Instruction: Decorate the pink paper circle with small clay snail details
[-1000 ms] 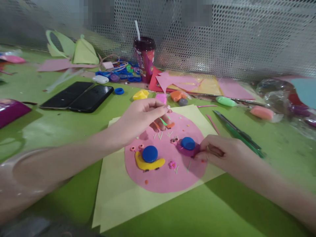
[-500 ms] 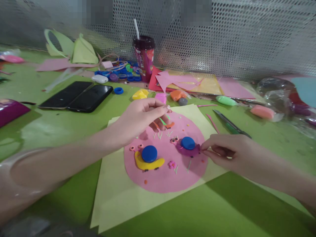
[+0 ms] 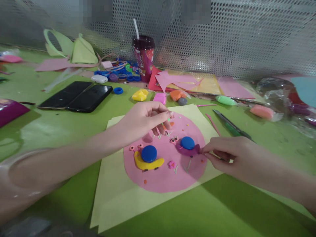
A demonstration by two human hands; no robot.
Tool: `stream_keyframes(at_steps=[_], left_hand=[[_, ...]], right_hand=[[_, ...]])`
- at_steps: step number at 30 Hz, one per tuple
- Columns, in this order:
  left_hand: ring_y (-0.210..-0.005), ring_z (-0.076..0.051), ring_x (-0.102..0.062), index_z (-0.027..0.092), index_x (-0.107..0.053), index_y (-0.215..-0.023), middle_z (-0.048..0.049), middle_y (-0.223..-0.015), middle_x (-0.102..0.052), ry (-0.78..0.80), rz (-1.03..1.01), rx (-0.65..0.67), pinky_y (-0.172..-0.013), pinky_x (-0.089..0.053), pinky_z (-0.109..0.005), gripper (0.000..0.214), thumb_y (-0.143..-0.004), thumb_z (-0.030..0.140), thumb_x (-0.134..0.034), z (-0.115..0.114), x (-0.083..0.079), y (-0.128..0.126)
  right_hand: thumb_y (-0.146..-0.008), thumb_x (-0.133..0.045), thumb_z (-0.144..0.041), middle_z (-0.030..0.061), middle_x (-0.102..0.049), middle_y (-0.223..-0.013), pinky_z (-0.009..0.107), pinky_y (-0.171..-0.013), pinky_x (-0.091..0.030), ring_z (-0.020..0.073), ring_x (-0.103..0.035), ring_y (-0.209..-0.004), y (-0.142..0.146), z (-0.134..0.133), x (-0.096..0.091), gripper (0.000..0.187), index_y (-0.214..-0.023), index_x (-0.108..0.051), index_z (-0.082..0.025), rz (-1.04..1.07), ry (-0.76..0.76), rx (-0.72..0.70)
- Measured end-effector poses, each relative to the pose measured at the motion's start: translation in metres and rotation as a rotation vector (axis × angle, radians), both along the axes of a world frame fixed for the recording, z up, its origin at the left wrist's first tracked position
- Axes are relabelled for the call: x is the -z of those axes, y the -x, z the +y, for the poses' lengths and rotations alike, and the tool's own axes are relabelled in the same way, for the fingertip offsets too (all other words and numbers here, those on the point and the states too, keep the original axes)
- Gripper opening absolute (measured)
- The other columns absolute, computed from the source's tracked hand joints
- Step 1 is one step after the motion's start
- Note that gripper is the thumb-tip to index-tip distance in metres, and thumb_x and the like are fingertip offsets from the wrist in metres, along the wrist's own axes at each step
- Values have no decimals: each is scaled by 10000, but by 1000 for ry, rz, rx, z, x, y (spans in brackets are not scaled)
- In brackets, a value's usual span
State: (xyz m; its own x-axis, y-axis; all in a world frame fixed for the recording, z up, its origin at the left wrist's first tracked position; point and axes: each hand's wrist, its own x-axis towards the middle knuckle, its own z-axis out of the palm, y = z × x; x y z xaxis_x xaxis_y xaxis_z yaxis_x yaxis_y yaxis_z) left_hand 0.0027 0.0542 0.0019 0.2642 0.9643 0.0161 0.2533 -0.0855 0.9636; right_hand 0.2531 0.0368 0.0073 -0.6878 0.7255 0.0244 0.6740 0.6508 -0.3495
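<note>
A pink paper circle (image 3: pixel 163 177) lies on a pale yellow sheet (image 3: pixel 118 194). On it sit a yellow clay snail (image 3: pixel 148 161) and a purple clay snail (image 3: pixel 187 149), each with a blue bottle cap as shell. My left hand (image 3: pixel 143 120) hovers over the circle's top edge, fingertips pinched near small orange and green clay bits (image 3: pixel 170 124). My right hand (image 3: pixel 227 154) rests at the circle's right edge, fingertips pinched at the purple snail's tail end. Whether either hand holds a clay piece is too small to tell.
Two black phones (image 3: pixel 76 96) lie at the left. A dark red cup with a straw (image 3: pixel 144 57) stands at the back by blue caps (image 3: pixel 118 90). Clay lumps (image 3: pixel 160 97), coloured papers (image 3: pixel 195 84) and a green cutter (image 3: pixel 232 126) lie behind. A mesh wall closes the back.
My left hand curled its fingers lower over the orange and green clay bits. My right hand shifted slightly right and pinches at the purple snail's tail.
</note>
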Motion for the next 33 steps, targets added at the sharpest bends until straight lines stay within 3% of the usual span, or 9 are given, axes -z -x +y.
stream_keyframes(at_steps=[22, 27, 30, 33], left_hand=[[-537, -70, -607, 164, -622, -857, 13, -732, -691, 16, 24, 31, -458, -488, -130, 117, -878, 257, -554, -2, -3, -3], [-579, -70, -648, 185, -641, -891, 16, -823, -715, 14, -98, 62, -501, -500, -129, 120, -888, 278, -565, -10, -4, -6], [-574, -94, -667, 221, -605, -915, 48, -719, -706, 166, -251, 193, -507, -516, -156, 106, -889, 316, -567, -26, -6, -12], [-581, -95, -674, 218, -573, -843, 62, -644, -687, 320, -380, 306, -557, -525, -173, 88, -889, 294, -569, -42, -8, -19]], right_hand=[[-894, -437, -216, -23, -543, -592, 218, -464, -337, 87, -464, -488, 2, -2, -3, 222, -761, -613, -190, -36, -58, -43], [-890, -486, -167, -24, -603, -696, 184, -482, -396, 60, -516, -520, 7, -9, -10, 135, -867, -616, -194, 146, -228, 12], [-887, -538, -166, 5, -606, -771, 181, -558, -460, 76, -569, -622, 14, -20, -12, 97, -959, -600, -186, 258, -417, 17], [-871, -584, -197, 33, -629, -843, 194, -569, -499, 109, -608, -708, 21, -36, -12, 136, -1007, -591, -196, 311, -482, -16]])
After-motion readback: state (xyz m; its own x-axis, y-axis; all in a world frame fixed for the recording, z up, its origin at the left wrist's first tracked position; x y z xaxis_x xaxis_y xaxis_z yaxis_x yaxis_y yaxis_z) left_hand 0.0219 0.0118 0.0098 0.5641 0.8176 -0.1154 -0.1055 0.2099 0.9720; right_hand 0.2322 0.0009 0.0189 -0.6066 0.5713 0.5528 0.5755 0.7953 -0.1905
